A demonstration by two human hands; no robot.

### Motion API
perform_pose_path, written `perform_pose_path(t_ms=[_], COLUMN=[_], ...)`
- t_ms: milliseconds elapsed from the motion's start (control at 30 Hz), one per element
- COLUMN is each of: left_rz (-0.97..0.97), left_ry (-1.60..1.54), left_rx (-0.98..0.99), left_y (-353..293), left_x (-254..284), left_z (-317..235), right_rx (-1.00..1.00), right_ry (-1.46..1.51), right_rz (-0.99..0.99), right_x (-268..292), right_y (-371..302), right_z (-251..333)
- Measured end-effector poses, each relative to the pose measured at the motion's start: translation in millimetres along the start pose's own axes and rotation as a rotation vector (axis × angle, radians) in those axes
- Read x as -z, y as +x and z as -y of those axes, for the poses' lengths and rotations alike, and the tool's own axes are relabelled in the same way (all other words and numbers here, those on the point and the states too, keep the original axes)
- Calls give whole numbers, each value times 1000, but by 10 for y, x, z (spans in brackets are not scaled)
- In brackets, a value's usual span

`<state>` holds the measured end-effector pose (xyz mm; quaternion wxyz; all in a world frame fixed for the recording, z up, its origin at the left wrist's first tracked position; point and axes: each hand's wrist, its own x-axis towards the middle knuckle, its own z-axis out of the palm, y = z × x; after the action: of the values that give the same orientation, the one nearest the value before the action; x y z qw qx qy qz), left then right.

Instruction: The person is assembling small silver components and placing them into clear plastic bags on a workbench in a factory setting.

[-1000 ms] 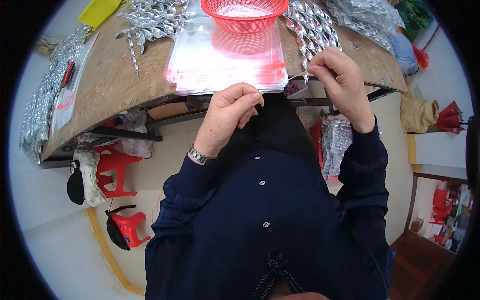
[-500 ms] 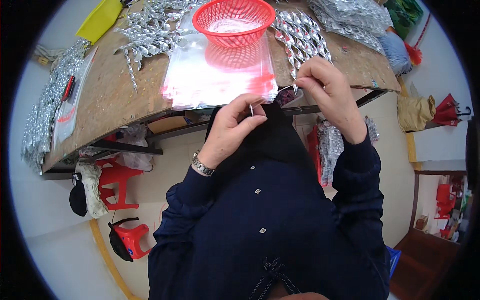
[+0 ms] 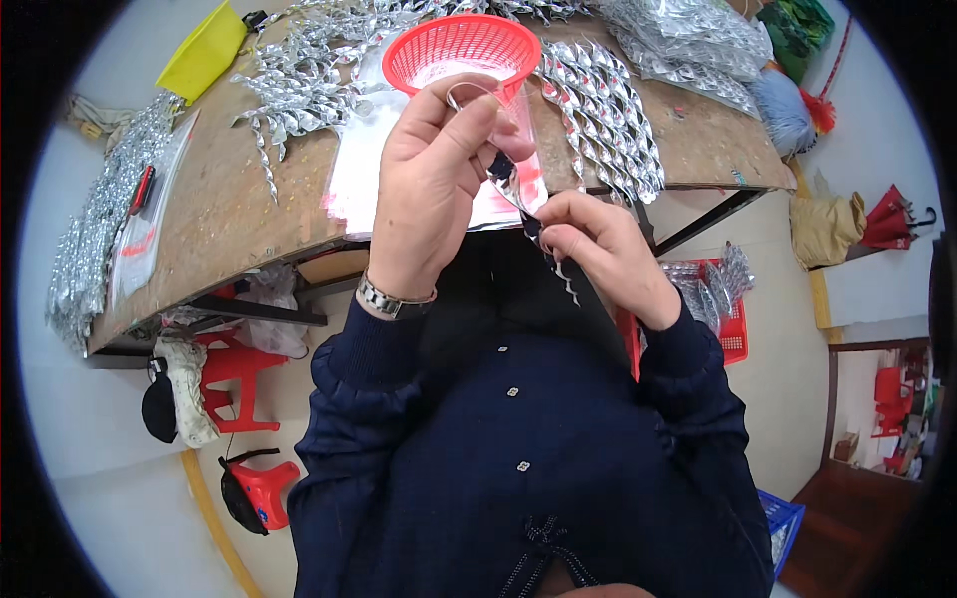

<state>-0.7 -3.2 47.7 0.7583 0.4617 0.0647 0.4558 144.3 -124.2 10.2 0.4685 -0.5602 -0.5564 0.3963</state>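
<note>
Both hands are shifted from where they are seen half a second ago: the left hand [image 3: 429, 189] is raised in front of the red basket [image 3: 459, 38], and the right hand [image 3: 613, 257] is brought lower in the view and closer to the body. A twisted silver strip [image 3: 512, 191] is now held stretched out at a slant between them.

The left thumb and forefinger are pressed together on a thin pale cord [image 3: 454, 89], by which a small loop is formed at the fingertips. Whether the upper end of the strip is also gripped by the left fingers cannot be told. The right thumb and forefinger are clamped on the strip partway down, and its curled tail is left hanging free below, in front of the dark clothing.

Beyond the hands, the basket is set on a stack of clear plastic sheets [image 3: 364, 169], partly covered from sight by the left hand. More twisted silver strips are laid out on the wooden table [image 3: 214, 204]: a loose heap [image 3: 309, 95] to the left of the sheets and a neater row [image 3: 603, 125] to the right. A metal watch [image 3: 394, 303] is worn on the left wrist. Silver pieces are held in a red crate [image 3: 736, 344] below the table, partly hidden by the right arm.
</note>
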Motion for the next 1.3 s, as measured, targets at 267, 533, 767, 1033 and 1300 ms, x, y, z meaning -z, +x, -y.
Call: perform_pose_path(t_ms=[267, 533, 767, 1033, 1300], left_rz=[-29, 83, 130, 107, 18], left_ry=[114, 356, 516, 645, 711], left_rx=[118, 378, 345, 325, 311], left_y=[131, -37, -172, -233, -192], left_x=[28, 225, 280, 430, 675], left_z=[246, 333, 177, -16, -149], right_rx=[28, -102, -138, -2, 55], right_ry=[-94, -297, -464, -902, -968], right_rz=[-203, -356, -337, -377, -432], right_x=[196, 972, 1311, 1309, 1260], right_y=[-34, 320, 900, 1338, 1404], right_z=[-24, 2, -304, -509, -630])
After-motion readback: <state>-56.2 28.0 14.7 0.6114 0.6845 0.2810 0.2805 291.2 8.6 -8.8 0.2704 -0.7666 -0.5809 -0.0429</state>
